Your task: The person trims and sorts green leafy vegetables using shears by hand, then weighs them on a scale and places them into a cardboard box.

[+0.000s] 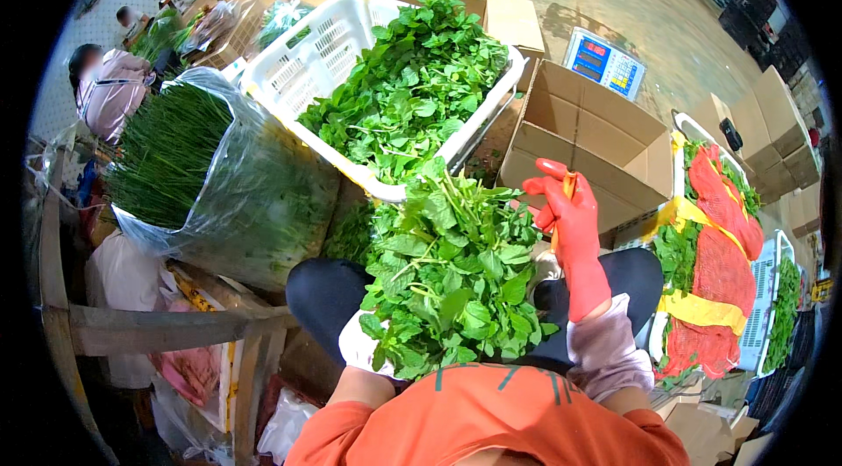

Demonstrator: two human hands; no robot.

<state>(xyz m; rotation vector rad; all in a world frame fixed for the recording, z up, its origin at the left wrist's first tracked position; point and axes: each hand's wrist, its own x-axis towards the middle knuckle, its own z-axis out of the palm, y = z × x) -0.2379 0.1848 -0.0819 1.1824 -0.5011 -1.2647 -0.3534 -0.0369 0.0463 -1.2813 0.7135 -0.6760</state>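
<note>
My left hand (359, 345), in a white glove, cradles the near-left side of a large bunch of leafy greens (456, 282). Its fingers are mostly hidden under the leaves. The bunch rests over my lap, its stems toward the crate. Right of it, my right hand (574, 234) is raised in a red rubber glove. It is closed on a thin tool with an orange-yellow handle (569, 186); a dark, narrow length points away from me. Just ahead, a white slatted crate (303, 63) holds a heap of similar greens (421, 85).
An open cardboard box (588, 128) and a digital scale (605, 63) stand ahead right. At left is a plastic-lined bag of thin green stalks (175, 150), with a wooden rail (167, 330) nearer. Red mesh (724, 264) covers greens at right. A person (114, 89) sits far left.
</note>
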